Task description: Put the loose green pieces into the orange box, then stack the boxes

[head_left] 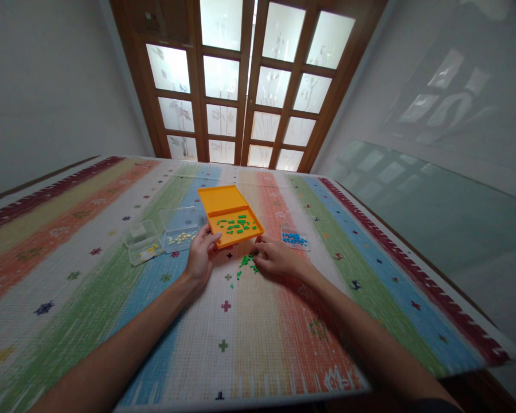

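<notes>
My left hand is closed on the left edge of an orange plastic box, thumb over the rim. The box is tilted, with its lid folded back, and small green bricks lie scattered inside. By the box's near right corner, my right hand is closed with the fingers curled. Whatever its fingertips hold, if anything, is hidden. Beside and below those fingers, a loose heap of green bricks lies on the striped tablecloth.
Left of the box stand two clear lidded boxes, one holding yellow pieces and the other cream pieces. A clear box of blue pieces stands on the right. Wooden glazed doors rise beyond the table.
</notes>
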`<state>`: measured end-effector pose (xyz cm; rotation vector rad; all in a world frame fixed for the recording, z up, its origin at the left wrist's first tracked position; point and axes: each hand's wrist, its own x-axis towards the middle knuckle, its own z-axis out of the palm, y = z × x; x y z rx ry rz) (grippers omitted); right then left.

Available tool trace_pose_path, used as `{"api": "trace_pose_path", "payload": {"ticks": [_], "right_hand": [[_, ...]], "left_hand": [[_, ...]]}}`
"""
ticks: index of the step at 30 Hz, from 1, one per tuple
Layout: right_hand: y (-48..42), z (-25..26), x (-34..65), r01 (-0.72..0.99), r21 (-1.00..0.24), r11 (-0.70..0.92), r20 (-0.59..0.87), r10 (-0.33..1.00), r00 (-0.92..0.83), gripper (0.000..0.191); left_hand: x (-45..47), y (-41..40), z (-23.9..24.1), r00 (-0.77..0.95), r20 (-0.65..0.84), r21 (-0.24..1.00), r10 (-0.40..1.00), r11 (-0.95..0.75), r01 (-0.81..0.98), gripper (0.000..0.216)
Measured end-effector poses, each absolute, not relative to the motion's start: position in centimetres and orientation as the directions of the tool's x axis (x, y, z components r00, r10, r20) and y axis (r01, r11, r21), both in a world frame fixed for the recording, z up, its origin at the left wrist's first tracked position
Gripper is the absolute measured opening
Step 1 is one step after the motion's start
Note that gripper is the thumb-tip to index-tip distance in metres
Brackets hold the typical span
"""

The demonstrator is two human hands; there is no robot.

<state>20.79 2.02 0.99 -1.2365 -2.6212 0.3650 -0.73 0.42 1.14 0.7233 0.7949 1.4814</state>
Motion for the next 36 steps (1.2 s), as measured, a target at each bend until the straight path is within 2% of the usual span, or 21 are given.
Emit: {"api": "trace_pose_path", "payload": {"ticks": [6,13,23,28,36], "right_hand": [[2.1,0.6,21.0,0.669,-0.347,0.658,0.130,0.740,-0.660,0.022],[2.1,0.6,21.2,0.705,-0.344,0.620,0.124,0.774,-0.621,0.022],[2.1,1.1,22.8,0.681,-0.358,0.639,0.106,0.753,-0.650,0.022],[1.9,1.6,23.0,0.760,-0.302,0.575,0.022,0.801,-0.598,0.024],[2.6,0.9,22.3,0.824,-0.291,0.486,0.061,0.869,-0.491,0.022]], "left_hand": [[-0.8,0.7,0.7,-0.068,-0.004,0.830,0.998,-0.034,-0.557,0.037],[-0.8,0.6,0.7,-0.074,0.005,0.834,0.997,-0.045,-0.550,0.036],[-0.8,0.4,0.9,-0.072,-0.005,0.824,0.997,-0.036,-0.565,0.034],[-0.8,0.6,0.7,-0.060,0.002,0.824,0.998,-0.036,-0.566,0.034],[-0.9,0.5,0.9,-0.070,0.000,0.830,0.998,-0.039,-0.557,0.035]]}}
